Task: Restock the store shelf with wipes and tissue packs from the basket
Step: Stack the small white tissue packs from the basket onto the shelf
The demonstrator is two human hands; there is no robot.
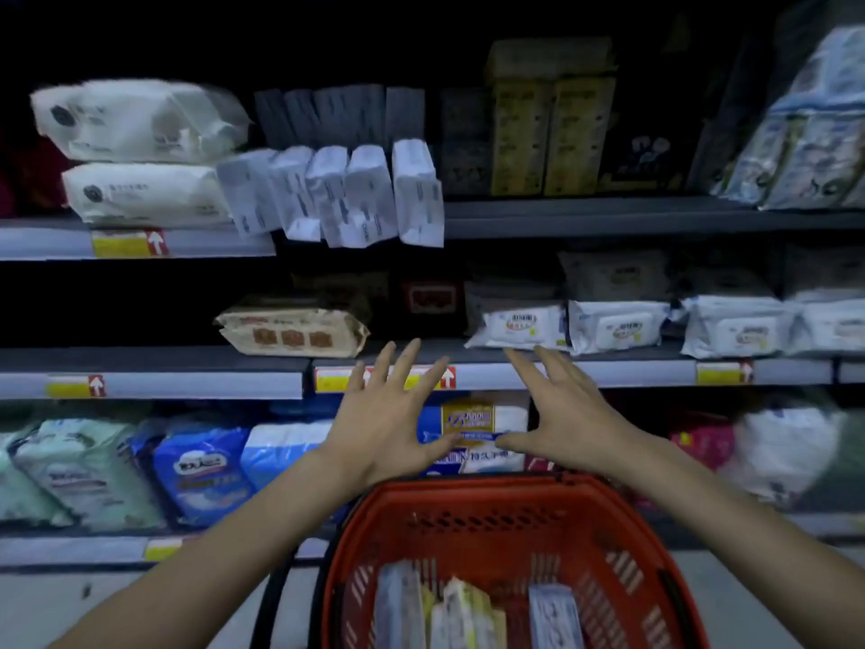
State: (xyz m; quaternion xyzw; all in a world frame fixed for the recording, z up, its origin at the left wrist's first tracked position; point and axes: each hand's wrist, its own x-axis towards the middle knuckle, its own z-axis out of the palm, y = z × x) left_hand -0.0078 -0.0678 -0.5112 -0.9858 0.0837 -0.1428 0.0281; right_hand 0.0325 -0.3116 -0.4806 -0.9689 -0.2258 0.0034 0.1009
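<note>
Grey shelf boards [187, 363] line a dim store aisle. One red basket [468, 489] holds at least three packs [398, 606]. The left hand [388, 423] and right hand [566, 414] spread wide, empty.

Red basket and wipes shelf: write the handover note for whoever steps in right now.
Left hand: open, fingers spread, holding nothing, in front of the middle shelf.
Right hand: the same, just below the white wipes packs.
Red basket: below the hands, with several packs upright inside.
Done: wipes are lined up along the middle shelf, with a front gap between them and the brown pack.
Left: lift the basket's packs out and shelve them.
</note>
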